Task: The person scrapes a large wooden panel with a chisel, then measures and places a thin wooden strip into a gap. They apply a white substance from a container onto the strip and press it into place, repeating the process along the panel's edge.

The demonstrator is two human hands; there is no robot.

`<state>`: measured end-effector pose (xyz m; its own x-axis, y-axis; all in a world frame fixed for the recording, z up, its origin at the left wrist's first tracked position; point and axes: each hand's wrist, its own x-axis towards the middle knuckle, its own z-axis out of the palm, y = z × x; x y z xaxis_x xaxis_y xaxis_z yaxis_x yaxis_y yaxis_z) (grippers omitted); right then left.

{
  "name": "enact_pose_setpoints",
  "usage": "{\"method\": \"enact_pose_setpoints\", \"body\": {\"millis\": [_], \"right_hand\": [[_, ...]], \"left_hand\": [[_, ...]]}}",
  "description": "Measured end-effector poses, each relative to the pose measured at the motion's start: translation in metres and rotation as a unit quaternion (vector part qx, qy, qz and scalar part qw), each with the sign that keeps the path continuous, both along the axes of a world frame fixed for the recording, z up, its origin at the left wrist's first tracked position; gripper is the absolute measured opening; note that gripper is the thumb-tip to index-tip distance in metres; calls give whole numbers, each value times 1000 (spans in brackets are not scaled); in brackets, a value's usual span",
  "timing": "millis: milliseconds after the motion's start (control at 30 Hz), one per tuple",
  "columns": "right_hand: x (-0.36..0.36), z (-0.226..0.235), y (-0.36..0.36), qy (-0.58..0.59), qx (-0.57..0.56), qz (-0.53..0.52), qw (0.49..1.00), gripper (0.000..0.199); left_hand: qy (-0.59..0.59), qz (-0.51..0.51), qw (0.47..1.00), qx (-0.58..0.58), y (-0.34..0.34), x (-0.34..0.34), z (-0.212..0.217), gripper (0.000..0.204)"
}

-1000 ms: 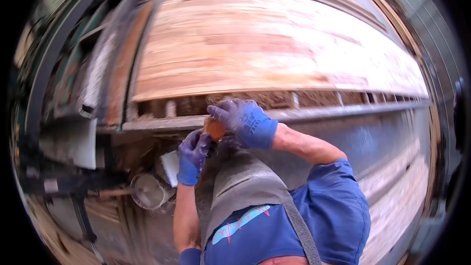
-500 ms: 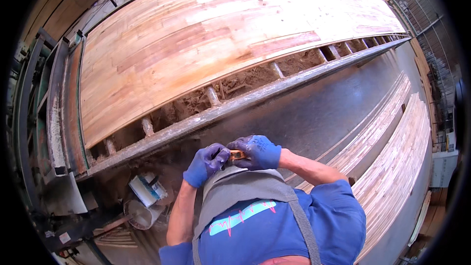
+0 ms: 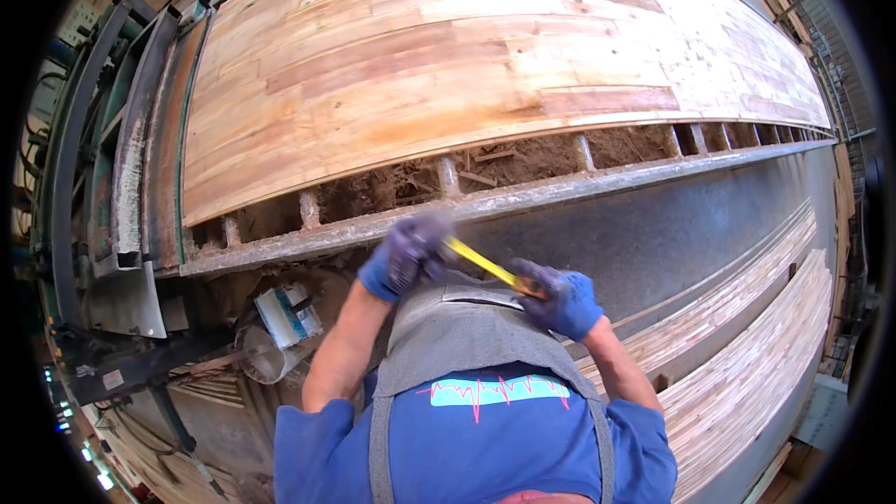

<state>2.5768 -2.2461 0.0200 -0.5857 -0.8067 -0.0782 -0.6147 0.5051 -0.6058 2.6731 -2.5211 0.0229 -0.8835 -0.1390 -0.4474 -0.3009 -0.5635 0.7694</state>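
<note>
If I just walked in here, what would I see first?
Probably the huge wooden panel, made of pale and reddish strips, across the top. Then the bright yellow tape near the middle, stretched between the gloved left hand and right hand.

No legible text or numbers

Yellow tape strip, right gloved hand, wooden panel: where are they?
Yellow tape strip (image 3: 483, 262): head view, middle of its visible length.
Right gloved hand (image 3: 564, 303): head view, middle of the glove.
Wooden panel (image 3: 457, 65): head view, its upper face.
</note>
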Motion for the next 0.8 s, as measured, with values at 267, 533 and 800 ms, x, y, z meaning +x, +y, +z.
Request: {"method": "enact_pose_setpoints", "body": {"millis": [267,533,800], "right_hand": [[26,-4,25,7,170,28,985,35],[22,22,-32,35,91,-116,989,35],[-50,11,-165,37,51,-176,982,33]], "left_hand": [[182,91,953,224,-237,-12,-44,43],[-104,6,974,203,-163,14,-75,68],[-124,110,896,413,-190,-10,-159,68]]}}
